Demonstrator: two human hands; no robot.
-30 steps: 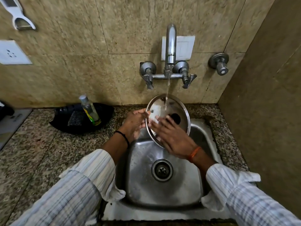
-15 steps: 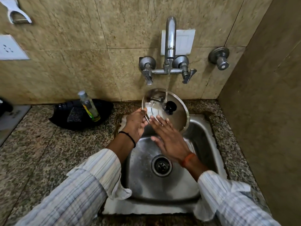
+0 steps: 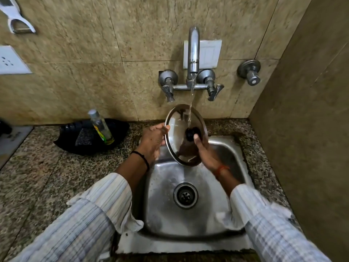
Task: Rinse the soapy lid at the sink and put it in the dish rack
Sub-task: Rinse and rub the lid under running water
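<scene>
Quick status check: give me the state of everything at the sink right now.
Tap: running.
Steel lid: tilted over the sink, under the stream.
Left hand: gripping the lid's rim.
Right hand: at the black knob.
Sink: wet, drain open.
Bottle: capped, leaning.

The round stainless-steel lid [image 3: 179, 133] with a black knob stands tilted on edge, rim pinched by the left hand [image 3: 152, 140], knob touching the right hand [image 3: 204, 152]

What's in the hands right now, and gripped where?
The steel lid: left hand grips its left rim, right hand reaches the black knob.
</scene>
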